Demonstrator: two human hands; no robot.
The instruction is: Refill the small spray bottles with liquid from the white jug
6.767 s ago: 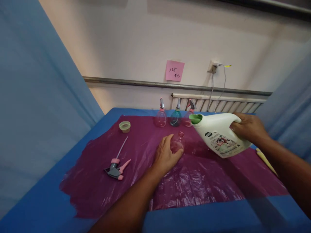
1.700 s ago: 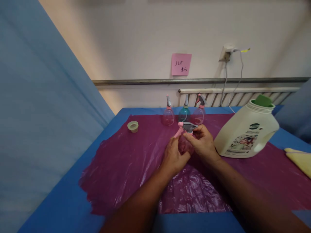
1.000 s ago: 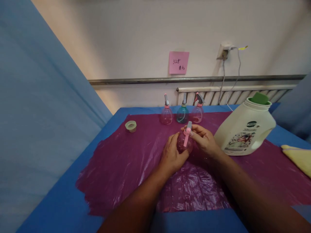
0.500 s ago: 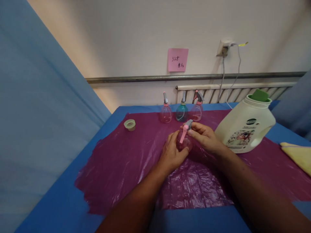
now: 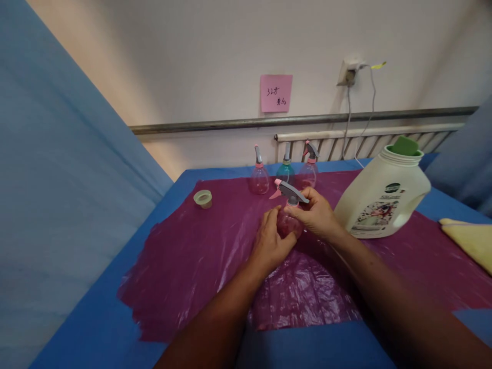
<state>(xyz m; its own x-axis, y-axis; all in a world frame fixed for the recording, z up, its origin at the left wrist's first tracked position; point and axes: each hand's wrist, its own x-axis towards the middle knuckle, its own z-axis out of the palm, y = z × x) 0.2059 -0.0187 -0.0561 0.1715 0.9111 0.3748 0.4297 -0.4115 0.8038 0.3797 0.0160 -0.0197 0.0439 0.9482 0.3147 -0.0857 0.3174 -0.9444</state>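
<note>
A small clear pink spray bottle (image 5: 287, 223) stands upright on the purple plastic sheet (image 5: 184, 256), between my hands. My left hand (image 5: 272, 240) is wrapped round its body from the left, thumb at the front. With thumb and fingers, my right hand (image 5: 315, 211) grips the pink collar under the grey trigger head (image 5: 291, 192). The pink nozzle end of that head points left. Part of the bottle's body is hidden by my fingers. Behind it stand a pink spray bottle (image 5: 260, 179), a teal spray bottle (image 5: 285, 173) and another pink spray bottle (image 5: 309, 174).
A large cream jug (image 5: 378, 197) with a green piece (image 5: 405, 146) in its mouth stands right of my right hand. A small translucent cup (image 5: 203, 199) sits at the left. At the far right lies a yellow cloth (image 5: 467, 241). Blue curtain hangs on the left.
The trigger head has turned on the bottle: its nozzle pointed towards me and now points left. My right fingers have shifted with it; my left hand still holds the body.
</note>
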